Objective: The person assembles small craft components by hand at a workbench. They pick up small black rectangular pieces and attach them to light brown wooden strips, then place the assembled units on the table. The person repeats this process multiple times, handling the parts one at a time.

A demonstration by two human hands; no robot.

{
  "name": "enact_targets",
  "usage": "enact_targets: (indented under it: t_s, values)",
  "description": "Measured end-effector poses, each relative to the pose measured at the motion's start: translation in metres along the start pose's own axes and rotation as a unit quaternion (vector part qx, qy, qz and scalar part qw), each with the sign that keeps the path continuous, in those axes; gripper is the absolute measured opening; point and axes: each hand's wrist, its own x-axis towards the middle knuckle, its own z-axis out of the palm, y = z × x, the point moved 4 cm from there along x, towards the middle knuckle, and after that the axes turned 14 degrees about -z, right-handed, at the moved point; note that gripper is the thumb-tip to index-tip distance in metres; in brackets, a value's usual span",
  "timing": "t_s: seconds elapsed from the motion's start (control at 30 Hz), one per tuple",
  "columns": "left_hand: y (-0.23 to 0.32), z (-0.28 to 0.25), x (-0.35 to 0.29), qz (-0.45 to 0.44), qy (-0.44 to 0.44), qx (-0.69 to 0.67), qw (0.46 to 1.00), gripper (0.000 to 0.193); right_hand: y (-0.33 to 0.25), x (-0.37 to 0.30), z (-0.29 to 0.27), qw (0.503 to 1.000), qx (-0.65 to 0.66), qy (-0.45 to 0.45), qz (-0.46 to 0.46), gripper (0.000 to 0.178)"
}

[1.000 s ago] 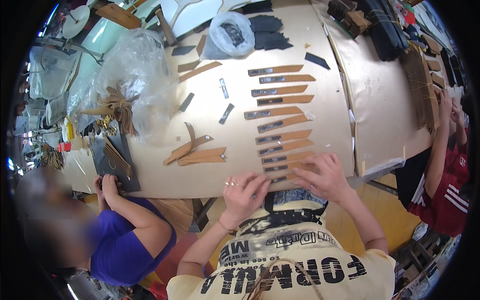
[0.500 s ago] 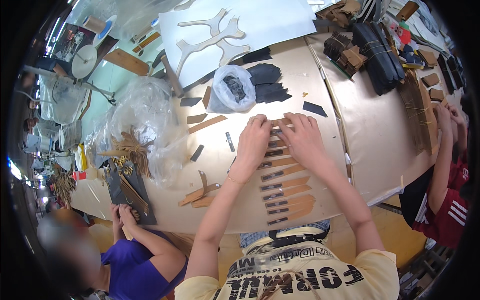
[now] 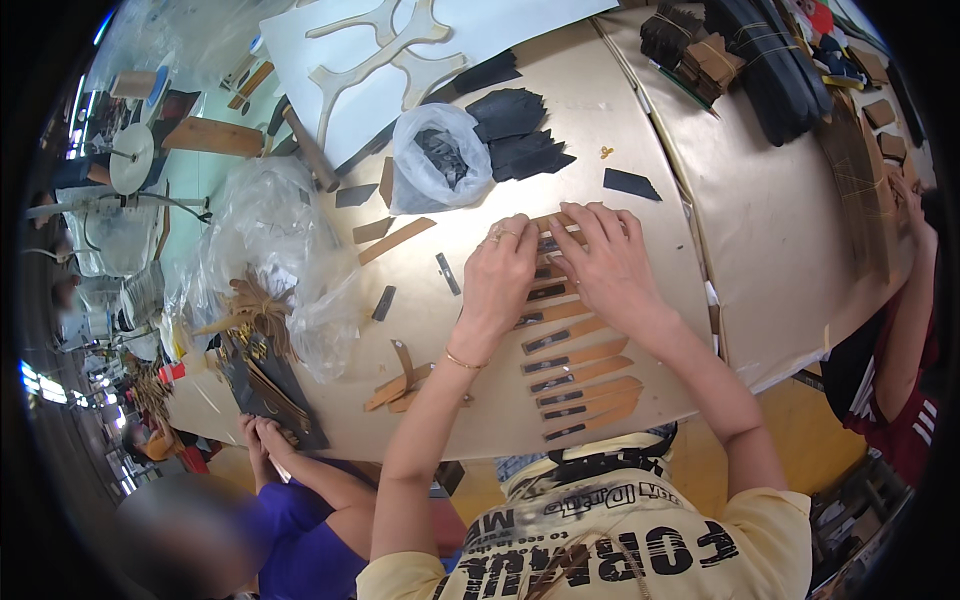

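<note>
Several tan leather strips (image 3: 590, 355) lie in a column before me, fanned slightly apart. Each of the nearer ones carries a small dark rectangular piece (image 3: 561, 382) at its left end. At the column's far end, my left hand (image 3: 497, 280) and my right hand (image 3: 612, 262) are side by side over the farthest leather strip (image 3: 548, 221). My fingers are bent and pressed together on that strip, with both thumbs pointing inward. A dark piece (image 3: 547, 243) shows between the hands. The fingertips' exact grip is partly hidden.
A plastic bag of black scraps (image 3: 442, 160) stands beyond my left hand, beside black leather pieces (image 3: 512, 115). Loose leather strips (image 3: 400, 385) lie to the left, near crumpled clear plastic (image 3: 265, 220). Co-workers' hands (image 3: 262, 438) are at the left edge, others at right.
The whole view has shifted and turned a little. Both hands remain at the farthest leather strip, with the right fingers slightly more spread.
</note>
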Motion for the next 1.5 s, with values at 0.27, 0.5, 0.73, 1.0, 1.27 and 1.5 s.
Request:
enact_targets:
  t_s: [0.27,0.5,0.73,1.0,1.27,1.5]
  values:
    - [-0.003,-0.002,0.0,-0.025,0.01,-0.04,0.999,0.031,0.0,-0.002,0.004,1.0,0.015,-0.009,0.008,0.042]
    - [0.002,0.003,-0.002,0.014,0.036,0.025,0.999,0.026,-0.001,-0.002,0.005,1.0,0.002,-0.009,0.009,0.042]
    - [-0.006,-0.001,0.001,-0.04,0.048,-0.062,0.996,0.022,-0.002,-0.003,0.006,1.0,0.001,-0.01,0.009,0.043]
    - [0.0,-0.002,0.002,-0.023,0.027,-0.022,0.999,0.027,-0.003,-0.003,0.007,1.0,0.001,-0.017,0.011,0.044]
    - [0.004,0.0,0.0,0.027,0.029,0.033,0.999,0.03,-0.004,-0.004,0.008,1.0,-0.009,-0.014,0.008,0.043]
    - [0.001,0.005,0.002,-0.033,0.044,-0.017,0.998,0.02,-0.005,-0.002,0.005,1.0,-0.022,-0.019,0.006,0.043]
